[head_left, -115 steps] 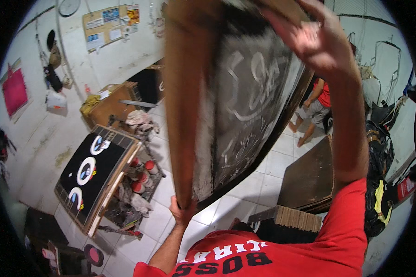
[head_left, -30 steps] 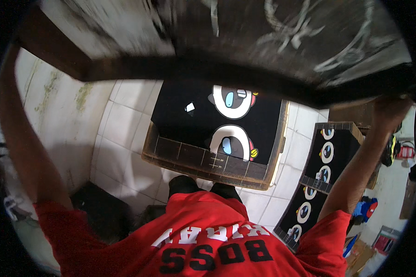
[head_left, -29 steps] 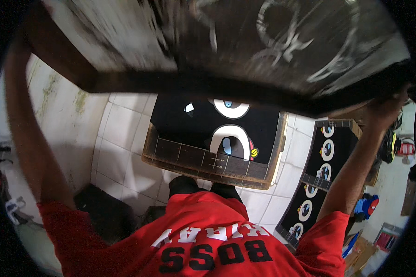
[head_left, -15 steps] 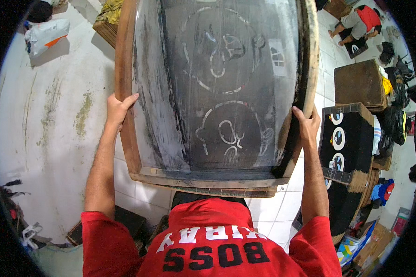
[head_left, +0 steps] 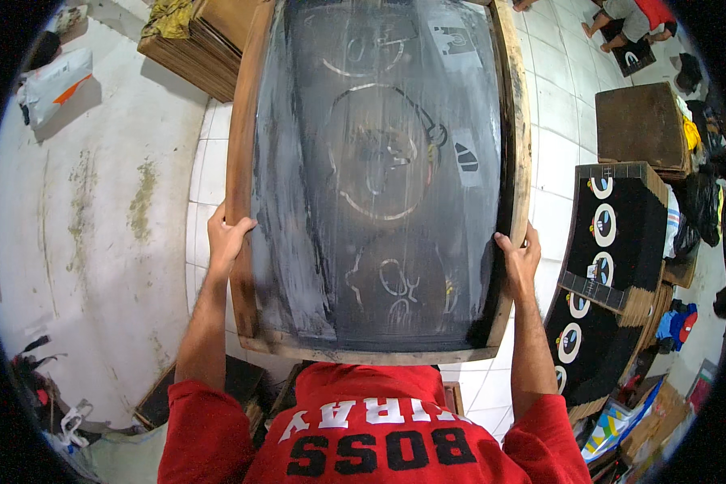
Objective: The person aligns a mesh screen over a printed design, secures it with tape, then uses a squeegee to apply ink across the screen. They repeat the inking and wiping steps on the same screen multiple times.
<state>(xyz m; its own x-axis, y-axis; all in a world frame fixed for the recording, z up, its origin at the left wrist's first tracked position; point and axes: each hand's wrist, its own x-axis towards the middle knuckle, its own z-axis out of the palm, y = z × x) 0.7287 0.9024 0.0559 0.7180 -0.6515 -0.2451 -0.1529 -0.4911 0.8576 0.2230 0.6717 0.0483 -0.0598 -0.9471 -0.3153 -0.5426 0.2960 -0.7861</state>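
Note:
I hold a large screen-printing frame (head_left: pixel 371 298) up in front of me, its dark, ink-smeared mesh showing pale rounded outlines. Wooden rails run around the mesh. My left hand (head_left: pixel 230 235) is closed on the left rail, thumb resting over the inner edge. On the opposite side my right hand (head_left: pixel 521 256) grips the right rail in the same way, a little lower. The fingers of both hands are partly hidden behind the wood. The frame's far end runs out of the picture at the top.
Stacked boards carrying black printed fabric (head_left: pixel 613 222) stand at right, beyond them a brown board stack (head_left: pixel 637 125). Another person (head_left: pixel 633 24) crouches at the far right. More stacked boards (head_left: pixel 206 36) stand far left, near a white bag (head_left: pixel 56 85). White tiles (head_left: pixel 552 105) cover the floor.
Both hands and the frame have come lower in view, and more of the mesh shows. The left rail has shifted right and the right rail left. The board edge below the frame is now hidden.

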